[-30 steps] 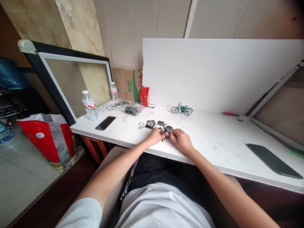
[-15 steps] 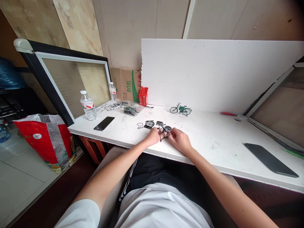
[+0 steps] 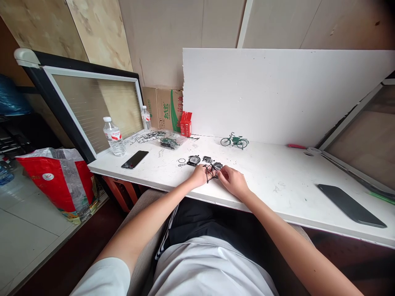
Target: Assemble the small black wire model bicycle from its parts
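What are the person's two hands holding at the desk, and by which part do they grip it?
Both the left hand and the right hand hold a small, partly built model bicycle on the white table. It seems gripped by its dark frame; the exact spot cannot be told.

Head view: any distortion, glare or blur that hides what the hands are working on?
Head view: wide-angle bowing at the edges; soft, even light, no glare on the white table; sharp, yet the small bicycle model between left hand and right hand is too tiny for detail.
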{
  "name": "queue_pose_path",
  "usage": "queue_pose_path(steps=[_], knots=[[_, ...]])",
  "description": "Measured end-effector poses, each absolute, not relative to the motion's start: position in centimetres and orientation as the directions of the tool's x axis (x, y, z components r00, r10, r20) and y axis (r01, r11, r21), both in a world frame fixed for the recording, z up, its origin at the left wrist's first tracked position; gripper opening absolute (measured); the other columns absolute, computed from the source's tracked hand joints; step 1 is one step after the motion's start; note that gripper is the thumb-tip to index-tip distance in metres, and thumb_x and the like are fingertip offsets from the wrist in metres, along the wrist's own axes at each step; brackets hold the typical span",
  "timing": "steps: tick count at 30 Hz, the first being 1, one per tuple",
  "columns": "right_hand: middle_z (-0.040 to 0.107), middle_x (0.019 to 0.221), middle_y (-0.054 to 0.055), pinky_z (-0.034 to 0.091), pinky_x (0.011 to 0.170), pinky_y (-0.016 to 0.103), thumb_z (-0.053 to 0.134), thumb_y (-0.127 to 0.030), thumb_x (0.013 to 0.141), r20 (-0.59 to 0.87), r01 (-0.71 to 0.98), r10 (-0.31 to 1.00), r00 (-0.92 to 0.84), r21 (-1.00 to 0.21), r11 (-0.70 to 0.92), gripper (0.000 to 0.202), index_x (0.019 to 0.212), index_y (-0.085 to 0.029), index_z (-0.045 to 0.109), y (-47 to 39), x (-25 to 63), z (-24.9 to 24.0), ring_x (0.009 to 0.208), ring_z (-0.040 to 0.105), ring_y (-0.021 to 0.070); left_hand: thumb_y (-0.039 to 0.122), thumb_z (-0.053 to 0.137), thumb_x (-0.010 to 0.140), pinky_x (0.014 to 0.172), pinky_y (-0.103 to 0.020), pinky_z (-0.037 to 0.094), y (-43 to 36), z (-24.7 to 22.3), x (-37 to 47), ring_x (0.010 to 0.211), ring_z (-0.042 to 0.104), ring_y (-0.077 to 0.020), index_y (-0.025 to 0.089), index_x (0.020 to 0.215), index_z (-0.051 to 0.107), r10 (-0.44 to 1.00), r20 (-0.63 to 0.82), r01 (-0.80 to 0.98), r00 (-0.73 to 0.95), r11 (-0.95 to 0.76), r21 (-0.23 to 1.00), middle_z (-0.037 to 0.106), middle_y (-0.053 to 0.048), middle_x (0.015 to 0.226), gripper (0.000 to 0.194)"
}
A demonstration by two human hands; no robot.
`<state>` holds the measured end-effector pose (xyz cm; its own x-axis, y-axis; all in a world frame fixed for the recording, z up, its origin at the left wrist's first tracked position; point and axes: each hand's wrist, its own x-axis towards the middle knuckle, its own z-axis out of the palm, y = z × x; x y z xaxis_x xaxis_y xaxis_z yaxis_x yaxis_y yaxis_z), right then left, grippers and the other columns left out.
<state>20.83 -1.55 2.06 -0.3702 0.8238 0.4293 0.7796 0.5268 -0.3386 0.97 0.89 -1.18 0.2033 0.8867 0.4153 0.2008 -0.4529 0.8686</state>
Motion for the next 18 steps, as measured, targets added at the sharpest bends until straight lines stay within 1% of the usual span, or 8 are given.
queue_pose_path(steps=[3,6,9,13,16,18], knots=[[0.07,0.077,0.004,0.031,0.061,0.029,0.051,-0.041,0.102,0.449,0.766,0.811,-0.374,-0.342,0.544,0.025,0.087,-0.023,0.057,-1.56,20.81,2.02,0.062,0.056,0.0177,0.05,0.083,0.078,0.069,-0.029,0.046,0.57,-1.01,1.0,0.068,0.048,-0.0137,0.017,0.07,0.056,0.893,0.405,0.223,0.196,-0.442,0.869,0.059,-0.003,0.07,0.044],[0.068,0.076,0.004,0.031,0.06,0.029,0.049,-0.04,0.104,0.467,0.765,0.792,-0.394,-0.311,0.564,0.03,0.08,-0.023,0.054,-1.33,20.89,1.79,0.061,0.054,0.0171,0.051,0.083,0.077,0.07,-0.029,0.047,0.36,-1.1,1.09,0.071,0.05,-0.0148,0.016,0.074,0.059,0.902,0.395,0.194,0.175,-0.425,0.884,0.061,-0.003,0.073,0.043],[0.068,0.078,0.005,0.031,0.061,0.03,0.046,-0.044,0.106,0.477,0.754,0.777,-0.411,-0.301,0.583,0.036,0.078,-0.023,0.053,-1.11,21.0,1.62,0.062,0.054,0.0175,0.053,0.083,0.077,0.071,-0.029,0.048,0.25,-1.0,1.12,0.073,0.053,-0.016,0.016,0.075,0.06,0.902,0.392,0.187,0.182,-0.423,0.886,0.062,-0.004,0.074,0.043],[0.068,0.077,0.006,0.032,0.061,0.03,0.043,-0.051,0.108,0.476,0.753,0.774,-0.417,-0.297,0.588,0.045,0.074,-0.023,0.05,-1.1,21.07,1.65,0.063,0.054,0.0185,0.055,0.084,0.075,0.069,-0.029,0.047,0.27,-0.65,1.0,0.07,0.051,-0.0152,0.016,0.073,0.059,0.896,0.399,0.224,0.196,-0.437,0.871,0.061,-0.004,0.073,0.046],[0.07,0.078,0.005,0.033,0.06,0.03,0.046,-0.053,0.107,0.474,0.755,0.79,-0.39,-0.326,0.568,0.042,0.079,-0.023,0.053,-1.28,21.05,1.77,0.063,0.056,0.0183,0.057,0.082,0.077,0.066,-0.028,0.046,0.3,-0.6,0.87,0.068,0.05,-0.0145,0.016,0.073,0.058,0.898,0.389,0.225,0.208,-0.431,0.874,0.06,-0.003,0.071,0.047],[0.071,0.081,0.004,0.035,0.061,0.03,0.05,-0.052,0.106,0.479,0.742,0.796,-0.371,-0.362,0.564,0.034,0.09,-0.023,0.058,-1.42,21.02,1.84,0.065,0.059,0.0184,0.058,0.081,0.078,0.064,-0.028,0.045,0.26,-0.63,0.81,0.066,0.05,-0.0143,0.017,0.072,0.057,0.902,0.378,0.209,0.208,-0.418,0.884,0.058,-0.002,0.068,0.048]])
